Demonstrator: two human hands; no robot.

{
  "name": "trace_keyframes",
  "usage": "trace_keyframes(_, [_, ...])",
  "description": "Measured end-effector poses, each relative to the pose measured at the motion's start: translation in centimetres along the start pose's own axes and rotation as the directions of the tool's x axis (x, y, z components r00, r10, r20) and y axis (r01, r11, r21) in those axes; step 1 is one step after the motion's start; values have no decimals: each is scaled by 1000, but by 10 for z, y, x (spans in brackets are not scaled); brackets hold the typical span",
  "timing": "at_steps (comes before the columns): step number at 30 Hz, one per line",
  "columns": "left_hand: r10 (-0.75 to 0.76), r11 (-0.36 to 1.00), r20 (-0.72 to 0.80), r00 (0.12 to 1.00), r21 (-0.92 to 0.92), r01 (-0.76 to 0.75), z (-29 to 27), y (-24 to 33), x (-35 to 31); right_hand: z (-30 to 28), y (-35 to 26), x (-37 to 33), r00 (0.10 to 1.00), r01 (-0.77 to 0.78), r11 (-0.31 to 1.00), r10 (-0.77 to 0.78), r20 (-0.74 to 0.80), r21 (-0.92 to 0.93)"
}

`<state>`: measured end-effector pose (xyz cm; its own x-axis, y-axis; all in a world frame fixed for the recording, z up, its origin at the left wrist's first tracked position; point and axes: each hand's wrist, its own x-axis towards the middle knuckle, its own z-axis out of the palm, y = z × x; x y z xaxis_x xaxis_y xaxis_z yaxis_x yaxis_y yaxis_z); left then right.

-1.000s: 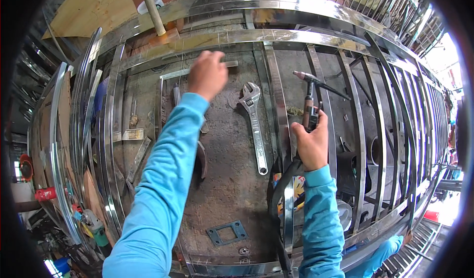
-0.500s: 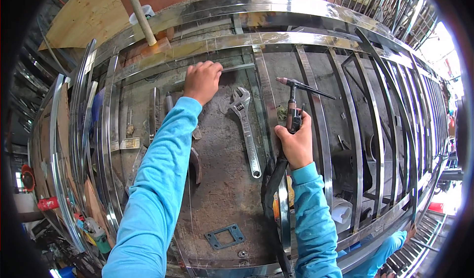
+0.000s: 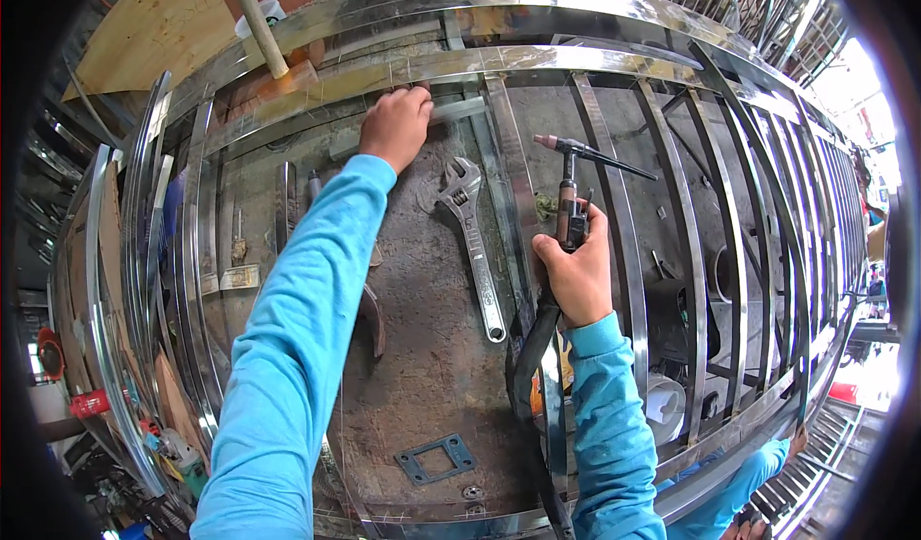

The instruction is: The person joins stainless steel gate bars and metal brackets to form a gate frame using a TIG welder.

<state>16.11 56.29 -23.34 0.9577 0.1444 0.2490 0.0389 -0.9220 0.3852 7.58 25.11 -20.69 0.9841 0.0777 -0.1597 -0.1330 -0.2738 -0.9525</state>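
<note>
My left hand (image 3: pixel 396 126) is closed round a short flat metal strip (image 3: pixel 459 110), which sticks out on both sides of the fist, just below a polished steel tube (image 3: pixel 403 72) of the frame. My right hand (image 3: pixel 578 273) grips a TIG welding torch (image 3: pixel 568 199) by its handle, thumb on the near side. The torch head stands upward, its pinkish nozzle to the left and its long black back cap to the right. Its dark cable sleeve (image 3: pixel 531 363) runs down beside my wrist. Between my hands an adjustable wrench (image 3: pixel 473 243) lies on the worn metal table (image 3: pixel 432 367).
A blue-grey square-holed plate (image 3: pixel 436 459) lies near the front. A wooden-handled hammer (image 3: pixel 259 24) stands at the far left. Parallel steel bars (image 3: pixel 676 252) fill the right, upright tubes the left. Another person's blue sleeve (image 3: pixel 734 492) shows at the lower right.
The strip in my left hand has turned, now showing a broader, blurred face. My left hand has moved slightly up toward the frame tube; my right hand holds the torch much as before.
</note>
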Motion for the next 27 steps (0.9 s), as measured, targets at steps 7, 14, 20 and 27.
trace_keyframes(7, [212,977,-181,960,16,-212,10,-4,-16,-2,5,5,999,16,999,-15,37,-36])
trace_keyframes(14, [138,989,-141,980,77,-128,18,4,-12,-5,6,4,999,0,1000,1,49,-17])
trace_keyframes(20, [165,985,-181,969,87,-151,24,3,-11,-3,3,2,999,-10,1000,10,36,8])
trace_keyframes(27, [203,976,-225,953,118,-181,28,2,-9,-2,7,1,1000,-5,1000,4,21,15])
